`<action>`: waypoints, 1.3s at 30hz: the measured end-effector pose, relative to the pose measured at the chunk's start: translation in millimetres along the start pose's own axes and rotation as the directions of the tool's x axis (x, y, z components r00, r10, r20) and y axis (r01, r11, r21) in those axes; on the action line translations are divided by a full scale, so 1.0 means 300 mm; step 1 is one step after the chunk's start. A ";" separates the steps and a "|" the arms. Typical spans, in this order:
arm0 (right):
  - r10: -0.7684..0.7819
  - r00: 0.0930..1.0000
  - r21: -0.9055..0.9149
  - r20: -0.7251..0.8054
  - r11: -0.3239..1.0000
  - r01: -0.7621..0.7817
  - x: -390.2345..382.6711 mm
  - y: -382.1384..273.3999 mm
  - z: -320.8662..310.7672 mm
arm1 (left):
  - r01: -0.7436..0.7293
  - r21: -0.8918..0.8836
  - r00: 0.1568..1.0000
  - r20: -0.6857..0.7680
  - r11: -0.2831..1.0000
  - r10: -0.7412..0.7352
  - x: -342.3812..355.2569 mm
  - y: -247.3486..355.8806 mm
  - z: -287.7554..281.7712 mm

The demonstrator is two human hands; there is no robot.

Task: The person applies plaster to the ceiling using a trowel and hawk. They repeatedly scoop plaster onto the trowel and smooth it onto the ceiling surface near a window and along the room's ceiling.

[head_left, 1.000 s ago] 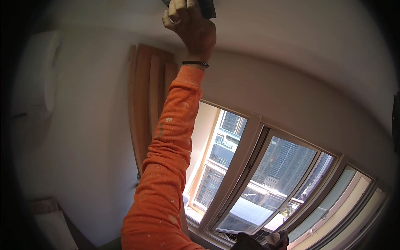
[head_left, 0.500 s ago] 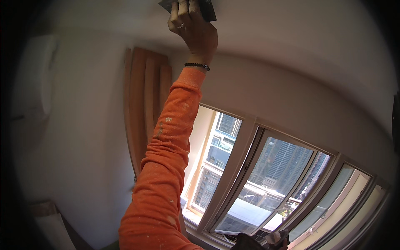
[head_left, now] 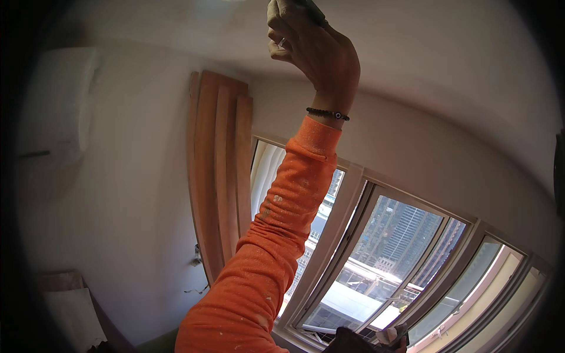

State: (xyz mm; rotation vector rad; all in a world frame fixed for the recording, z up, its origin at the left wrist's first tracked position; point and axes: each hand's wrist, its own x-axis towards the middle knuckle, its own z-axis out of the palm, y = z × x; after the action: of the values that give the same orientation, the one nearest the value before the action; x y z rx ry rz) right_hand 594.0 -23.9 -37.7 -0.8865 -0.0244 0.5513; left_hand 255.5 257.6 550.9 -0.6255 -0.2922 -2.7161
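Note:
My left hand (head_left: 321,56) is raised overhead at the top of the view, close to the pale ceiling (head_left: 435,53). Its fingers are curled around a dark, flat-bladed putty scraper (head_left: 314,10), most of which is cut off by the upper edge. A ring sits on one finger and a dark beaded bracelet (head_left: 328,114) circles the wrist. Pale spatters dot the orange sleeve (head_left: 282,206). No part of my right hand can be made out.
Tall wooden boards (head_left: 203,147) lean in the corner behind my arm. A sliding window (head_left: 376,259) spans the right side, with high buildings outside. A white wall unit (head_left: 65,100) hangs at left. Dark and greyish objects (head_left: 388,336) show at the bottom edge.
My left hand and forearm have shifted right, and less of the scraper shows. The boards and the wall unit appear slightly farther right in the picture.

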 end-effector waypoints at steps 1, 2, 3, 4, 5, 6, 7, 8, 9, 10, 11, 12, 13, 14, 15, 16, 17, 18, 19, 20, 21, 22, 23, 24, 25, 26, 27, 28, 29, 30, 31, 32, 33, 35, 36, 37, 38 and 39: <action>-0.018 1.000 0.022 0.020 1.000 0.018 -0.003 0.001 -0.014 | -0.036 -0.011 0.998 -0.044 0.999 0.035 0.025 0.016 0.003; -0.038 0.999 0.044 0.039 0.998 0.036 -0.005 0.002 -0.030 | -0.071 -0.021 0.994 -0.089 0.997 0.069 0.060 0.027 0.002; -0.054 0.997 0.066 0.063 0.997 0.050 -0.004 0.001 -0.036 | -0.112 -0.028 0.985 -0.135 0.993 0.108 0.083 0.036 0.007; -0.043 0.997 0.069 0.068 0.997 0.039 -0.008 -0.005 -0.045 | -0.106 -0.003 0.984 -0.147 0.994 0.104 0.086 0.041 0.016; -0.033 0.997 0.072 0.072 0.997 0.028 -0.017 -0.016 -0.057 | -0.098 0.021 0.982 -0.160 0.995 0.100 0.087 0.046 0.024; -0.027 0.997 0.075 0.076 0.997 0.021 -0.021 -0.027 -0.066 | -0.087 0.044 0.980 -0.175 0.995 0.094 0.089 0.054 0.028; -0.018 0.997 0.082 0.072 0.997 0.012 -0.013 -0.031 -0.081 | -0.048 0.053 0.989 -0.140 0.997 0.055 0.090 0.062 0.029; -0.009 0.998 0.090 0.067 0.996 0.003 0.002 -0.032 -0.104 | -0.008 0.064 0.994 -0.104 0.998 0.015 0.092 0.071 0.029; 0.003 0.998 0.096 0.062 0.995 -0.009 0.003 -0.037 -0.116 | 0.029 0.079 0.997 -0.068 0.996 -0.024 0.092 0.079 0.026; 0.000 0.999 0.061 0.034 0.998 -0.002 0.003 -0.046 -0.127 | 0.019 0.091 0.995 -0.095 0.996 -0.010 0.090 0.081 0.030; -0.005 1.000 0.027 0.007 1.000 0.004 0.000 -0.058 -0.139 | 0.009 0.103 0.993 -0.122 0.995 0.004 0.089 0.077 0.040; -0.008 1.000 -0.005 -0.020 1.000 0.008 -0.008 -0.065 -0.144 | -0.003 0.113 0.989 -0.147 0.994 0.020 0.086 0.074 0.049; -0.030 0.999 0.022 0.014 0.999 0.029 -0.017 -0.070 -0.146 | -0.016 0.131 0.989 -0.142 0.991 0.035 0.083 0.069 0.052; -0.052 0.998 0.050 0.047 0.998 0.049 -0.028 -0.074 -0.147 | -0.030 0.149 0.989 -0.137 0.988 0.051 0.079 0.061 0.053; -0.074 0.994 0.080 0.079 0.995 0.068 -0.038 -0.075 -0.151 | -0.045 0.165 0.989 -0.132 0.985 0.068 0.075 0.059 0.053; -0.077 0.994 0.084 0.078 0.994 0.070 -0.045 -0.075 -0.162 | -0.040 0.152 0.990 -0.125 0.988 0.059 0.069 0.060 0.053; -0.079 0.994 0.088 0.077 0.993 0.073 -0.049 -0.074 -0.174 | -0.035 0.140 0.992 -0.118 0.990 0.051 0.063 0.062 0.054; -0.082 0.994 0.093 0.076 0.993 0.075 -0.050 -0.069 -0.185 | -0.030 0.127 0.993 -0.111 0.991 0.044 0.057 0.063 0.055; -0.066 0.996 0.096 0.063 0.994 0.060 -0.038 -0.059 -0.199 | -0.023 0.180 0.993 -0.113 0.983 0.044 0.058 0.055 0.065; -0.050 0.997 0.100 0.051 0.994 0.045 -0.020 -0.045 -0.219 | -0.016 0.233 0.992 -0.116 0.972 0.044 0.063 0.042 0.082; -0.037 0.999 0.102 0.031 0.994 0.033 -0.014 -0.041 -0.231 | -0.002 0.285 0.993 -0.116 0.959 0.037 0.063 0.055 0.078; -0.047 0.998 0.102 0.043 0.994 0.043 -0.010 -0.035 -0.240 | 0.034 0.211 0.997 -0.068 0.977 -0.020 0.060 0.064 0.066; -0.058 0.997 0.103 0.056 0.993 0.052 -0.008 -0.029 -0.248 | 0.075 0.138 0.997 -0.016 0.988 -0.074 0.055 0.071 0.050; -0.069 0.995 0.101 0.073 0.993 0.061 -0.007 -0.029 -0.250 | 0.118 0.068 0.992 0.036 0.991 -0.121 0.060 0.086 0.032; -0.063 0.996 0.101 0.063 0.993 0.057 -0.006 -0.030 -0.252 | 0.127 0.096 0.991 0.021 0.987 -0.129 0.057 0.086 0.038; -0.058 0.997 0.101 0.054 0.994 0.052 -0.004 -0.031 -0.253 | 0.135 0.124 0.991 0.006 0.983 -0.137 0.051 0.082 0.050; -0.051 0.998 0.101 0.044 0.994 0.047 -0.002 -0.031 -0.254 | 0.144 0.151 0.990 -0.009 0.978 -0.144 0.041 0.079 0.060; -0.049 0.998 0.108 0.036 0.993 0.045 0.014 -0.034 -0.262 | 0.031 0.129 0.999 -0.012 0.991 -0.030 0.006 0.099 0.067; -0.043 0.999 0.110 0.032 0.993 0.040 0.040 -0.032 -0.275 | -0.085 0.115 0.996 -0.019 0.990 0.088 -0.053 0.130 0.065; -0.033 0.999 0.115 0.030 0.993 0.029 0.055 -0.023 -0.271 | -0.207 0.101 0.977 -0.023 0.973 0.210 -0.093 0.157 0.055; -0.041 0.998 0.098 0.055 0.995 0.036 0.038 -0.026 -0.245 | -0.228 0.037 0.974 0.025 0.973 0.227 -0.130 0.173 0.032; -0.050 0.996 0.077 0.075 0.996 0.045 -0.001 -0.044 -0.214 | -0.238 -0.026 0.968 0.075 0.971 0.239 -0.170 0.186 -0.001; -0.066 0.994 0.057 0.092 0.997 0.061 -0.023 -0.061 -0.203 | -0.238 -0.092 0.961 0.121 0.967 0.248 -0.195 0.191 -0.016; -0.040 0.999 0.044 0.021 0.998 0.039 -0.006 -0.036 -0.221 | -0.190 -0.030 0.973 0.129 0.981 0.192 -0.204 0.134 -0.024; -0.024 1.000 0.041 -0.009 0.999 0.025 0.003 -0.026 -0.225 | -0.172 0.001 0.977 0.130 0.985 0.170 -0.197 0.093 -0.030; -0.010 1.000 0.048 -0.017 0.999 0.011 0.008 -0.026 -0.234 | -0.135 0.023 0.986 0.107 0.991 0.132 -0.166 0.026 -0.014; 0.004 1.000 0.061 -0.025 0.998 -0.002 -0.003 -0.029 -0.218 | -0.146 0.047 0.985 0.096 0.988 0.140 -0.134 -0.030 0.001; 0.022 0.999 0.073 -0.024 0.997 -0.020 -0.007 -0.025 -0.199 | -0.164 0.074 0.984 0.083 0.984 0.158 -0.085 -0.082 0.008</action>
State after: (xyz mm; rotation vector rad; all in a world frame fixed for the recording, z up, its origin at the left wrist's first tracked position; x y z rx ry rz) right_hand 610.2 -72.0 -69.8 -0.8230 0.0280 0.5575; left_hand 269.1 287.9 538.3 -0.7003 -0.3520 -2.5165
